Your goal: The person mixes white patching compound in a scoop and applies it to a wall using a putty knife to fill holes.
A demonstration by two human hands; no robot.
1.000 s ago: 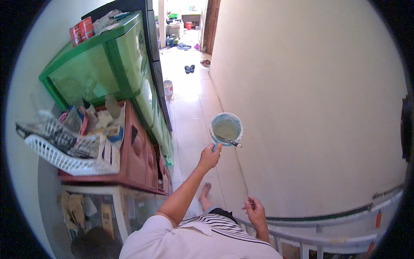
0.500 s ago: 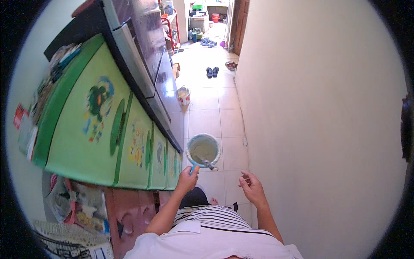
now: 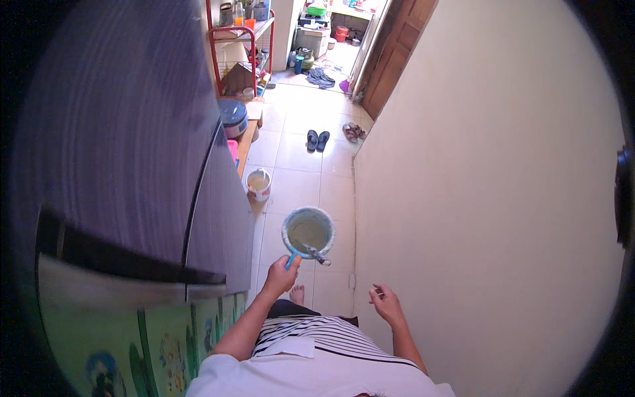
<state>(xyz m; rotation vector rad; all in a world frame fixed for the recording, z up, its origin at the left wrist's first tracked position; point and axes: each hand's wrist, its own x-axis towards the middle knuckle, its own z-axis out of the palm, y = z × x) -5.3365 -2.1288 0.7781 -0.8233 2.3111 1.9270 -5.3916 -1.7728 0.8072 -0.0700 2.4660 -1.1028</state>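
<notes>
My left hand is closed round the blue handle of a dipper, held out over the floor in front of me. Inside it lies a pale greyish paste, smeared up the walls and rim. A tool with a metallic-looking handle leans in the paste, its end poking over the near rim; its working end is hidden. To the right, close to the wall, my right hand hangs in the air with loosely bent fingers, apart from the dipper and seemingly holding nothing.
A tall dark refrigerator and green drawers line the left; a beige wall runs on the right. Ahead stand a small bucket, black slippers, brown sandals, a red-framed rack and a brown door.
I have moved forward along the passage: the refrigerator is now beside me, the drawers have slid back, and the bucket and slippers are nearer. My left hand still carries the dipper.
</notes>
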